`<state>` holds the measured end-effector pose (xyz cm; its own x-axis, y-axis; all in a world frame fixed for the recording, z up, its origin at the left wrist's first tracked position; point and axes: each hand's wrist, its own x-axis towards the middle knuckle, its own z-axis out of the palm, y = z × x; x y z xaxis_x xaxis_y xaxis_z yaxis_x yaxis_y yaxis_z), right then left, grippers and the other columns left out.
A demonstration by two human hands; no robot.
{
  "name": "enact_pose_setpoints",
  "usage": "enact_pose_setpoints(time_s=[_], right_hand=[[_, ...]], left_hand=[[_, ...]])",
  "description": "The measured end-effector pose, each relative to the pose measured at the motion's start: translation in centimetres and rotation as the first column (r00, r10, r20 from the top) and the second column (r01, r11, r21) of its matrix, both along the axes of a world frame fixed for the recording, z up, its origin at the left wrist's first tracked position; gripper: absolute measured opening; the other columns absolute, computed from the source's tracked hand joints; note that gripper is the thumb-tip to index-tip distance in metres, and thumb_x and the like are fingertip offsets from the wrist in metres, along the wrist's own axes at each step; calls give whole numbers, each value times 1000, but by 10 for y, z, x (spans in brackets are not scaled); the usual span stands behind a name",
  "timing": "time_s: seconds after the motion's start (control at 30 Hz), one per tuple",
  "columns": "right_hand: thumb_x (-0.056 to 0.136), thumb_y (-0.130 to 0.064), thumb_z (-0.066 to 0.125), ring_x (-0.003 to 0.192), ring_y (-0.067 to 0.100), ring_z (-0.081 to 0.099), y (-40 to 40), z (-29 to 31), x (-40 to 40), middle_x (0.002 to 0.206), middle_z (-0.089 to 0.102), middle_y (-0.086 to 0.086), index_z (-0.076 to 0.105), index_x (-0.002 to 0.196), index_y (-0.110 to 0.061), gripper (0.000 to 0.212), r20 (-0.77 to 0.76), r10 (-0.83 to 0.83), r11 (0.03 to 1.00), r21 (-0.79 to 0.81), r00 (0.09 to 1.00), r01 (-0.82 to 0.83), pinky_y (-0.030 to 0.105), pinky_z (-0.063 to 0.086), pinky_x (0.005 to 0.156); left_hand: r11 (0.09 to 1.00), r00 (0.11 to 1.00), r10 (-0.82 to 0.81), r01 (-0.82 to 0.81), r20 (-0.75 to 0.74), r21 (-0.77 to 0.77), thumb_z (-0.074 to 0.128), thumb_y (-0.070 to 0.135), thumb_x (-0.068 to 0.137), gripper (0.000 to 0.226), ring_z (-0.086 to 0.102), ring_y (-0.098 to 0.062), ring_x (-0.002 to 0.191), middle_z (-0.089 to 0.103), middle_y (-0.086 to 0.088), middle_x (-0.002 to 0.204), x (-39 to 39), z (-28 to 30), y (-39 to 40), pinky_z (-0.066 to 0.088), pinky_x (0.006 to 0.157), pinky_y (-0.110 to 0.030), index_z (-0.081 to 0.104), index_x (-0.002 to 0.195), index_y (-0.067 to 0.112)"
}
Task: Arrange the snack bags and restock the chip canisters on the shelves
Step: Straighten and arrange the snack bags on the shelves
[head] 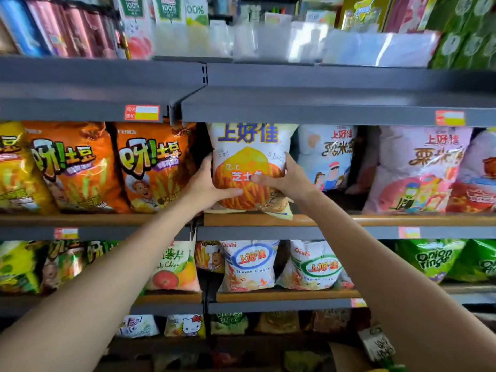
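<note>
Both hands gripped a white cheese-stick snack bag [248, 167] standing upright at the front of the middle shelf [335, 220]. Left hand [208, 183] curled round the bag's lower left edge, thumb across its front. Right hand [287, 178] clasped the right side, thumb on the front. Orange fries bags [155, 167] sat just left; a pale blue bag [326, 157] just right, pink bag [418, 167] beyond.

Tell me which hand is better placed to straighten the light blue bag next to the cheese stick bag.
Probably the right hand. It grips the cheese stick bag on the edge facing the light blue bag, while the left hand holds the far edge, beside the orange bag.
</note>
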<state>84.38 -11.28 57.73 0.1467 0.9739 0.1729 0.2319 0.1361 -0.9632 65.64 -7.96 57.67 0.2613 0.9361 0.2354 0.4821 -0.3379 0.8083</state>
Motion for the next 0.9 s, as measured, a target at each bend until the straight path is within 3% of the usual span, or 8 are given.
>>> enact_pose_setpoints(time_s=[0.1, 0.23, 0.43, 0.63, 0.7, 0.8, 0.87, 0.9], right_hand=[[61, -25, 86, 108, 12, 61, 8, 4, 5, 118, 63, -4, 43, 132, -15, 83, 57, 27, 999, 20, 998, -28, 35, 51, 94], [67, -17, 83, 101, 10, 62, 15, 6, 12, 111, 64, -5, 47, 123, -20, 66, 71, 75, 997, 32, 995, -77, 28, 54, 86], [57, -40, 85, 110, 16, 56, 19, 0, 23, 122, 58, -1, 45, 126, -25, 81, 250, 0, 1000, 10, 968, -3, 42, 49, 96], [71, -40, 77, 125, 19, 46, 4, -19, 19, 137, 48, 2, 27, 144, -19, 91, 281, -60, 995, -54, 958, 78, 39, 44, 101], [74, -41, 74, 124, 20, 46, -3, -25, 11, 137, 46, 5, 30, 142, -14, 86, 294, -152, 988, 20, 944, 153, 34, 43, 100], [86, -31, 64, 109, 26, 51, -24, -53, -11, 119, 49, 10, 45, 126, -4, 52, 274, -458, 857, 387, 845, 339, 41, 45, 93], [91, -19, 49, 94, 27, 50, -42, -84, -31, 104, 47, 8, 50, 110, 0, 27, 245, -513, 772, 552, 823, 316, 39, 45, 82], [89, -15, 44, 90, 24, 48, -51, -104, -41, 101, 46, 8, 50, 107, 0, 24, 285, -485, 786, 556, 827, 269, 35, 43, 79]], left_hand=[[999, 999, 32, -32, -7, 33, 80, 29, 71, 100, 38, -19, 131, 40, 0, 144, 5, -2, 4, 27, 89, -19, 16, 148, 21], [993, 998, 62, -60, -23, 98, 80, 29, 71, 99, 40, -20, 130, 41, -2, 143, 9, -7, 8, 29, 91, -18, 18, 147, 19], [957, 986, 165, -151, -37, 246, 77, 28, 74, 92, 40, -26, 131, 40, -6, 145, 23, -21, 6, 35, 104, -38, 22, 146, 12], [990, 999, 39, -40, 7, 135, 64, 38, 84, 83, 42, -20, 129, 40, -4, 144, 12, -40, 7, 39, 103, -36, 15, 149, 21], [985, 995, 91, -96, 37, 142, 58, 36, 89, 70, 50, -19, 117, 45, -7, 136, 11, -48, 1, 44, 98, -38, 22, 147, 17], [947, 982, 168, -185, 84, 264, 53, 15, 93, 45, 53, -12, 93, 51, -2, 114, 4, -75, -20, 48, 85, -34, 38, 135, 7], [912, 985, 162, -174, 66, 371, 54, 4, 89, 37, 52, -13, 89, 51, -2, 105, -7, -102, -35, 48, 80, -31, 45, 125, 2], [905, 988, 153, -148, 20, 398, 55, 1, 87, 35, 52, -13, 87, 52, -5, 104, -15, -120, -43, 46, 78, -26, 47, 122, 1]])
